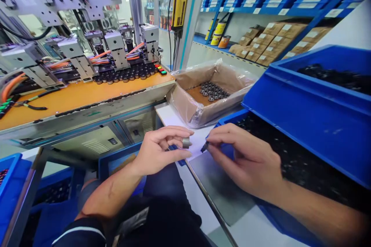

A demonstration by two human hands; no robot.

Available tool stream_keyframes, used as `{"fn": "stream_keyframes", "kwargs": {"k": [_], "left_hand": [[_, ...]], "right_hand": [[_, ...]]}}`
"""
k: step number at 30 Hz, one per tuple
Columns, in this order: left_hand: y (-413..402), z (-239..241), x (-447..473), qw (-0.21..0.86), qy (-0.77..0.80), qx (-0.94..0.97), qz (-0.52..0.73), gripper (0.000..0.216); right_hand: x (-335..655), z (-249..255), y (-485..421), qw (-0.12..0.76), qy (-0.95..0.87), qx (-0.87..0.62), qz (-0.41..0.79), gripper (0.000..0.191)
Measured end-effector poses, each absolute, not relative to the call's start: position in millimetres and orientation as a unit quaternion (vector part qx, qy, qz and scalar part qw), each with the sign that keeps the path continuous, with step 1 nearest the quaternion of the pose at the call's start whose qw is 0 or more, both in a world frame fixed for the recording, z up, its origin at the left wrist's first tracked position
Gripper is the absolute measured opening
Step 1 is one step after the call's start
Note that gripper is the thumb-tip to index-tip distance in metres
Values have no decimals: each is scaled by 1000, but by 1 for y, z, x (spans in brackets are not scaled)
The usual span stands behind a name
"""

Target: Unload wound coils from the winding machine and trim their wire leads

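My left hand [162, 147] is closed in a pinch on a small grey metal cylinder [187, 142], held over the edge of the white side table [168, 115]. My right hand [243, 158] is also pinched, on a small dark part [204, 147] at its fingertips, a short gap from the cylinder. That hand reaches out of a blue bin [292, 115] filled with small black parts [304, 162]. A plastic-lined cardboard box [185, 104] with several round metal pieces [213, 90] sits just behind both hands.
An orange-topped machine bench [78, 96] carries a row of dark round parts [124, 75] under grey fixtures with orange cables. A second blue bin [336, 73] is stacked at right. Blue shelves with brown cartons [275, 40] line the back. Another blue bin [11, 185] stands low left.
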State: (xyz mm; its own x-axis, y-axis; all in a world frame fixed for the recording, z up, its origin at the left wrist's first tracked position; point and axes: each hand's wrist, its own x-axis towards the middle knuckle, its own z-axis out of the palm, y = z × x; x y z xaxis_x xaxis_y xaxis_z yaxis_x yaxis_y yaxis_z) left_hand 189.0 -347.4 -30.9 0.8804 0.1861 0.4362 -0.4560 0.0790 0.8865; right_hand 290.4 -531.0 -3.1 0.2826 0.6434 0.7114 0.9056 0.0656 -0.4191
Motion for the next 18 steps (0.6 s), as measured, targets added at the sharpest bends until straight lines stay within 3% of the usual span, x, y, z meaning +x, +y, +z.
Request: {"fn": "stream_keyframes", "kwargs": {"k": [6, 14, 18], "left_hand": [[-362, -41, 179, 743, -109, 623, 218, 37], [-371, -38, 181, 728, -118, 638, 221, 21], [-374, -39, 183, 767, -103, 599, 206, 37]], "right_hand": [[279, -11, -539, 459, -593, -649, -133, 19], [281, -14, -545, 472, -598, -633, -135, 19], [282, -15, -546, 475, -605, -625, -136, 20]]}}
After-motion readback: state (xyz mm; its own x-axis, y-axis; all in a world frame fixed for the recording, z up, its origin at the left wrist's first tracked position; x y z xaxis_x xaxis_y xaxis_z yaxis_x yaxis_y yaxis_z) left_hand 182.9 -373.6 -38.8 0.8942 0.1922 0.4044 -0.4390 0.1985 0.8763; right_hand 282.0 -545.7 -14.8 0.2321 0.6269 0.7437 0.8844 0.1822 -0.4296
